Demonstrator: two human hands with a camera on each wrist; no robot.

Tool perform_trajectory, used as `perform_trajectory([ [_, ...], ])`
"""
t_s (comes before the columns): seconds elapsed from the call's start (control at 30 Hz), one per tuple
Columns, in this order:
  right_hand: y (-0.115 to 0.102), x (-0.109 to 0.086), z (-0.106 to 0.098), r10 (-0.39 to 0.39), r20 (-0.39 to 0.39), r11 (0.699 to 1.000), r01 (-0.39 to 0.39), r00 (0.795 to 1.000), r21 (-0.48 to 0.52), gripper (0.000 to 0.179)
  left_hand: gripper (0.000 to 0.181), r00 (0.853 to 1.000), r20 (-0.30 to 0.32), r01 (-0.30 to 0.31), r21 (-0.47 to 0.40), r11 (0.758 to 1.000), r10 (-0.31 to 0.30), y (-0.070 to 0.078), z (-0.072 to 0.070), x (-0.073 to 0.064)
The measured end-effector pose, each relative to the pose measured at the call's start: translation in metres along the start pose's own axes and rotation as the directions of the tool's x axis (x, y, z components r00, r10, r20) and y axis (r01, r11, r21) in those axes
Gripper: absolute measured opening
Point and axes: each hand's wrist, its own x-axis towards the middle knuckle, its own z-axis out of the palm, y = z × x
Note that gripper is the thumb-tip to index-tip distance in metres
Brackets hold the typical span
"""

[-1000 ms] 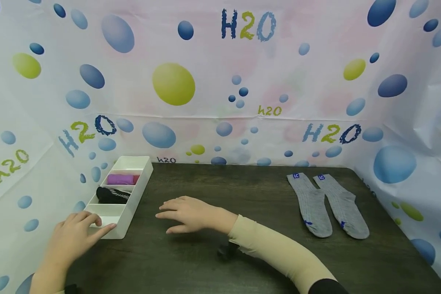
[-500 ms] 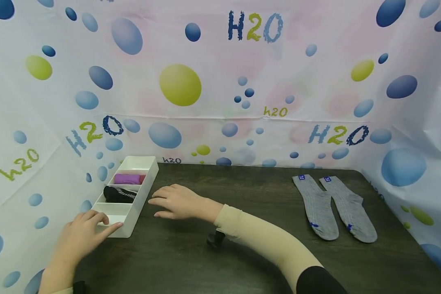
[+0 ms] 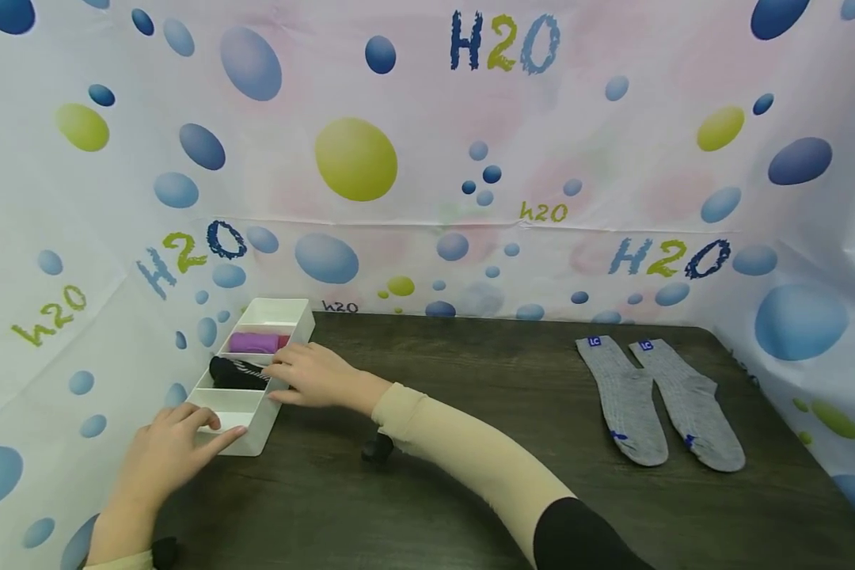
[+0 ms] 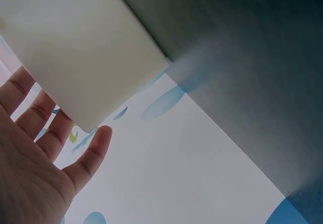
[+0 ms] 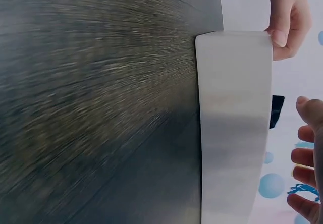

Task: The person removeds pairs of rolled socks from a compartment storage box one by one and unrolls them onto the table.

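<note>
At the left of the head view stands a white divided box (image 3: pixel 262 427). My left hand (image 3: pixel 164 459) holds its near end, the index finger bent over the rim and the thumb along the front; the right wrist view shows this grip at the corner. My right hand (image 3: pixel 321 378) hovers at the box's right wall, fingers relaxed, nothing in them. Beside its fingertips a folded black sock (image 3: pixel 233 374) with white stripes lies in one compartment. Behind that, another compartment holds a purple rolled bundle (image 3: pixel 252 343) with a red end. The nearest compartment has a bare white floor.
Two grey socks (image 3: pixel 630 416) with blue marks lie flat side by side at the right of the dark wooden table (image 3: pixel 427 491). A white curtain (image 3: pixel 427 119) with coloured dots rises behind the table and along both sides.
My right hand has moved left and slightly up across the table, reaching the box's right wall beside the black sock. The left hand keeps its place on the box; the head view has shifted slightly.
</note>
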Motion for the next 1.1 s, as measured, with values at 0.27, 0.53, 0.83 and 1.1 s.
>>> perform_trajectory([
  [0.27, -0.007, 0.028, 0.015, 0.138, 0.039, 0.99, -0.138, 0.99, -0.005, 0.042, 0.042, 0.999, 0.021, 0.024, 0.008, 1.0, -0.024, 0.004, -0.001, 0.001],
  [0.53, -0.012, 0.055, 0.031, 0.289, 0.118, 0.956, -0.293, 0.95, 0.019, 0.045, 0.043, 0.995, 0.076, 0.066, 0.004, 0.998, -0.067, 0.001, -0.004, 0.0],
  [0.83, -0.009, 0.068, 0.042, 0.425, 0.239, 0.891, -0.45, 0.873, 0.059, 0.044, 0.044, 0.998, 0.045, 0.05, 0.004, 0.999, -0.05, 0.002, -0.002, 0.0],
  [1.1, -0.013, 0.077, 0.042, 0.441, 0.28, 0.875, -0.478, 0.853, 0.078, 0.045, 0.044, 0.996, 0.057, 0.069, 0.008, 0.998, -0.07, 0.001, -0.003, -0.001],
])
